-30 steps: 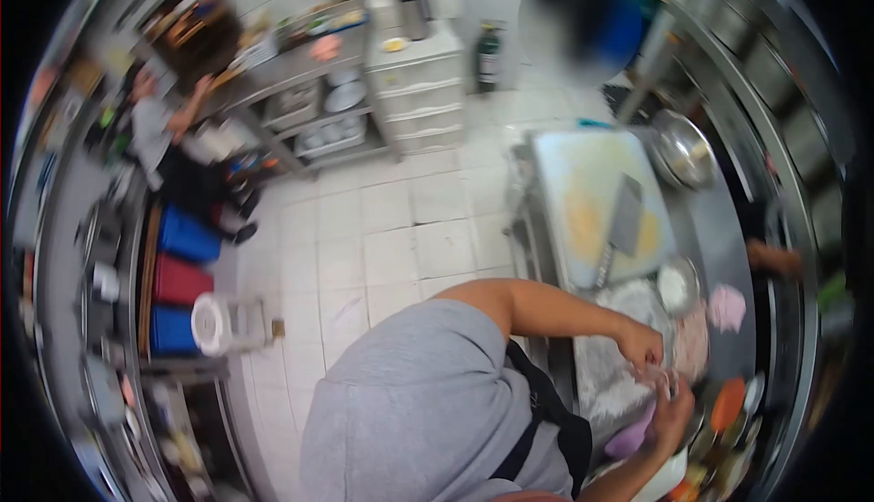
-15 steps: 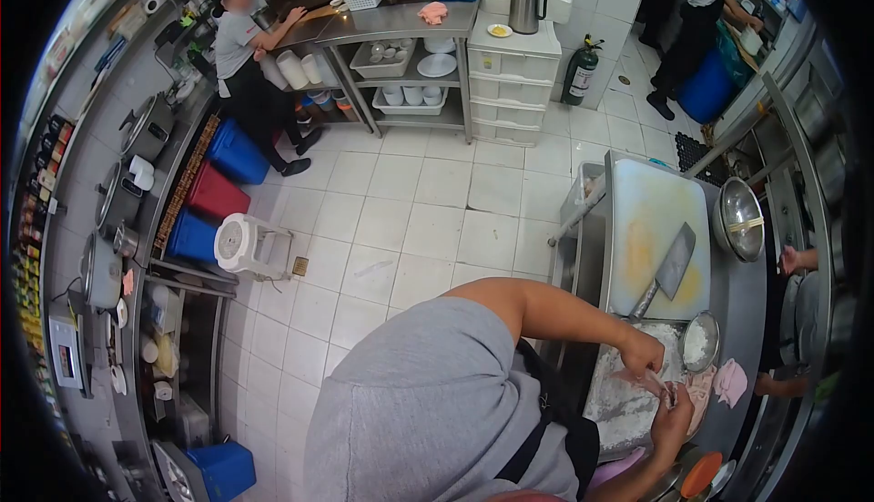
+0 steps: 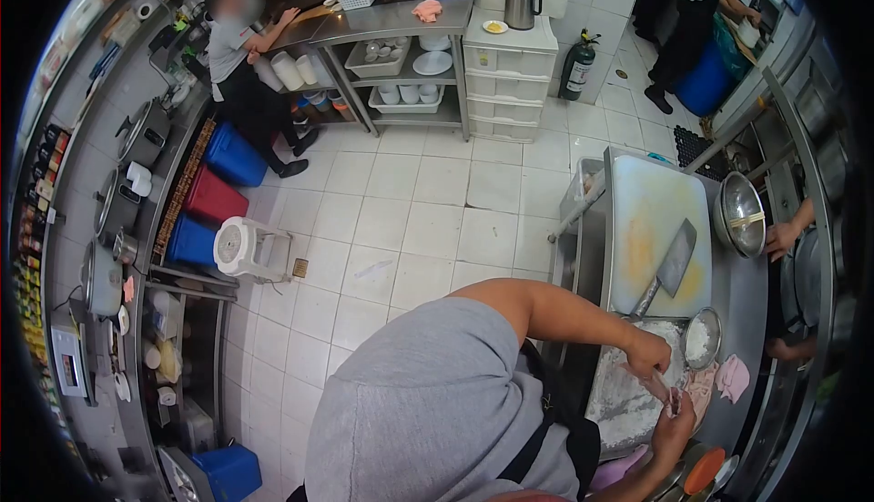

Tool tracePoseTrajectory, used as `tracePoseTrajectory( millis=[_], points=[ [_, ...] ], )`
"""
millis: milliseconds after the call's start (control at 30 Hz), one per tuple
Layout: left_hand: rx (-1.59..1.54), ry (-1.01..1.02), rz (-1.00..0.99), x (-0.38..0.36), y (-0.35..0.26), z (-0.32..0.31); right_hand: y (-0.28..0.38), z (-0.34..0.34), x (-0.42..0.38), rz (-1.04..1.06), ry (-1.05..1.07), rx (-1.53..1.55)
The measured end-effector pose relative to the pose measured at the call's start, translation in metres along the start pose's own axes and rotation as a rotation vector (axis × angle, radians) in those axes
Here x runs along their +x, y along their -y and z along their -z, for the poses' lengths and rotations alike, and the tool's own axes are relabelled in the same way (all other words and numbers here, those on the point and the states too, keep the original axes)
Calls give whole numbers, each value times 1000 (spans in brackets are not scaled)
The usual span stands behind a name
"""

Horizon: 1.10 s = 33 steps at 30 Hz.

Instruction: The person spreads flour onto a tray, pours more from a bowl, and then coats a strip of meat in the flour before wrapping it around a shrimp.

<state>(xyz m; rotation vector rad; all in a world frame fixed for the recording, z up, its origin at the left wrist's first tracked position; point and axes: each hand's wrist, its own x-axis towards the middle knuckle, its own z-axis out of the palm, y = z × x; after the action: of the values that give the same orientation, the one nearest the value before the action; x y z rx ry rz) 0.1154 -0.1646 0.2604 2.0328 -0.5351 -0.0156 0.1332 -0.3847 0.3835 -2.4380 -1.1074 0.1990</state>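
Observation:
My left hand (image 3: 648, 354) is closed on one end of a strip of raw pink meat (image 3: 656, 387). The other end is in my right hand (image 3: 673, 424), whose fingers are curled around it; white powder clings there. Both hands are over a metal tray (image 3: 596, 400) coated with white powder, like flour. Beside the tray's far edge sits a metal bowl of white powder (image 3: 700, 340). More pale pink meat (image 3: 702, 385) lies near my right hand, partly hidden, next to a pink cloth (image 3: 732, 378).
Left of the tray, a cleaver (image 3: 674, 261) rests on a stained white cutting board (image 3: 628, 194). Metal bowls (image 3: 742, 215) stand beyond it. Across the counter is another person's hand (image 3: 780, 240). A co-worker (image 3: 241, 65) stands at the far table; a white stool (image 3: 250, 249) is on the floor.
My hands have barely shifted, still with the meat strip between them. Across the counter, another person's hand has come further in, close to the metal bowls.

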Motion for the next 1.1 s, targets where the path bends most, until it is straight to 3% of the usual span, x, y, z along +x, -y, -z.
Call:
tracePoseTrajectory(
  millis=[67, 133, 167, 267, 300, 333, 367, 400, 433, 500, 567, 733, 867, 1100],
  points=[
    [24, -35, -26, 3, 2, -1, -2, 1, 0, 0, -30, -22],
    [76, -85, -27, 17, 7, -6, 7, 13, 5, -128, 43, -82],
    [89, -81, -16, 31, 17, -11, -2, 13, 7, -4, -1, -146],
    [140, -339, -282, 69, 48, -21, -33, 16, 4, 82, -105, -292],
    [107, -300, -167, 74, 17, -3, -49, 22, -3, 104, -148, -324],
    [87, -314, -232, 76, -5, 13, -24, 40, -1, -2, -91, -273],
    [92, -370, -239, 95, 1, 6, -27, 46, -9, 33, -141, -363],
    [116, -367, -202, 101, -10, 12, -9, 55, -9, -27, -126, -334],
    [120, -342, -200, 106, -21, 19, 22, 61, -11, 44, -286, -291],
    [205, -327, -290, 111, -26, 16, 10, 40, -18, 32, -383, -317],
    [250, -281, -336, 108, -16, -1, -5, 10, -25, -162, -302, -245],
    [202, -23, -198, 86, 0, -33, -10, -10, -56, -263, -285, -161],
    [170, 20, -81, 90, 0, -42, -13, -5, -67, -351, -298, -201],
    [142, -79, -146, 134, -12, -21, -7, 21, -55, -296, -454, -320]
  ],
)
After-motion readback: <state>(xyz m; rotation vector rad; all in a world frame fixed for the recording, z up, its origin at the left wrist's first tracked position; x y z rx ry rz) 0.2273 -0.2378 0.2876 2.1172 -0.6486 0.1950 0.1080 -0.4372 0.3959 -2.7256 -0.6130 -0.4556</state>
